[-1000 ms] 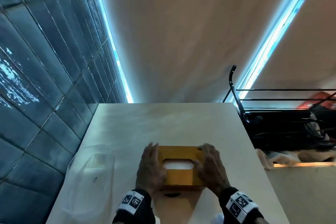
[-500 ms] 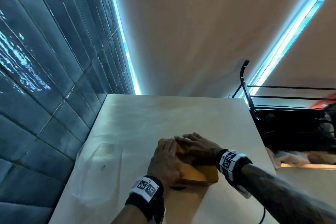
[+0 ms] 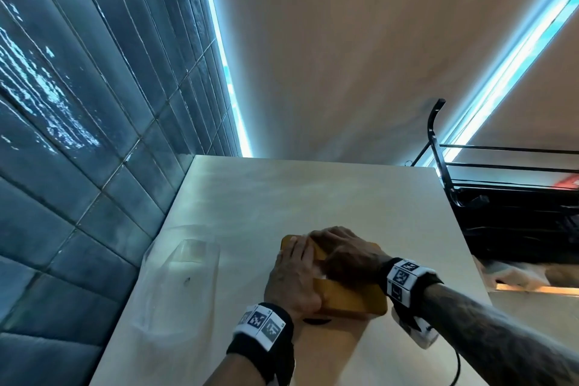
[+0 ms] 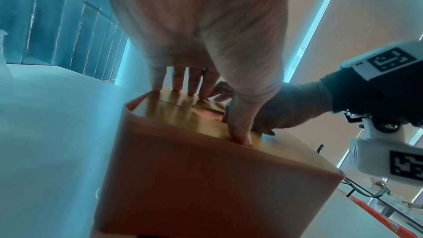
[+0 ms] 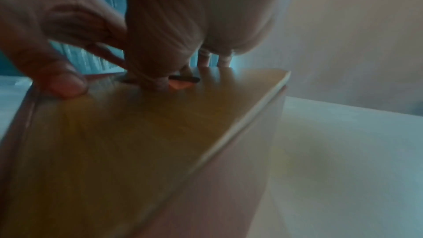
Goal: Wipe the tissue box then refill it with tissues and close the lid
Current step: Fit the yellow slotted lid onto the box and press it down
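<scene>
The tissue box (image 3: 351, 299) has a yellow wooden lid with a slot and stands near the front of the pale table (image 3: 282, 191). My left hand (image 3: 294, 273) lies on the lid's left end, fingers straight, thumb pressing the top (image 4: 240, 137). My right hand (image 3: 341, 251) reaches across from the right and lies over the middle of the lid, hiding the slot. In the right wrist view its thumb (image 5: 158, 80) dips at the slot edge while its fingers rest on the lid (image 5: 137, 133). Only a white sliver (image 3: 322, 275) shows between the hands.
A crumpled clear plastic wrapper (image 3: 181, 276) lies on the table to the left of the box. Dark blue tiles (image 3: 78, 166) form the wall on the left. A black wire rack (image 3: 501, 197) stands just past the table's right edge. A small dark thing (image 3: 316, 320) shows under the box's near side.
A second ago my hands held the lid's two ends with the slot showing. My right hand has since swung across over the slot, and my left hand has slid onto the lid top.
</scene>
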Demonstrator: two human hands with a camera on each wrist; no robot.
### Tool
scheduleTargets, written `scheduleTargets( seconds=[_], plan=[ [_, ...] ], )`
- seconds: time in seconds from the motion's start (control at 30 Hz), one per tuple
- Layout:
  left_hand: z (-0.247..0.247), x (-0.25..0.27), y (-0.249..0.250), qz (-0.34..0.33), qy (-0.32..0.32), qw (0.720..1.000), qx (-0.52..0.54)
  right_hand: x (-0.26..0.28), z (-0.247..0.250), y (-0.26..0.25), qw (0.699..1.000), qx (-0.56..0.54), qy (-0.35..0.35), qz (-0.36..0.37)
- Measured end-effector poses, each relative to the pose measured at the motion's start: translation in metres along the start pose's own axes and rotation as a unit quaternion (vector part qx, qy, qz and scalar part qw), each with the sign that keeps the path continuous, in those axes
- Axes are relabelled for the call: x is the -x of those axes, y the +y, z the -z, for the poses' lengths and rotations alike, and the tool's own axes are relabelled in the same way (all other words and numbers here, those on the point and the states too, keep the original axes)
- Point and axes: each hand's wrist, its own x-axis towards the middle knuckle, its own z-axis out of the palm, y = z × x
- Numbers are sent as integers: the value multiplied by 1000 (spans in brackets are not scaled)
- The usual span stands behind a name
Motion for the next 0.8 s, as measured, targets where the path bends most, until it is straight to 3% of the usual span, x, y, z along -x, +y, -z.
scheduleTargets(
  seconds=[0.23, 0.5, 0.6, 0.8],
  plan=[
    [1, -6, 0, -22, -36, 998, -35, 11, -14, 8, 990, -81, 110, 16],
    [14, -22, -5, -61, -109, 988, -86, 22, -27, -17, 975, -8, 207, -78],
    [12, -20, -4, -47, -123, 988, -82, 22, -37, -23, 964, -40, 249, -83],
    [10, -20, -7, -47, -115, 989, -77, 24, -27, -17, 961, -115, 240, -68]
  ],
)
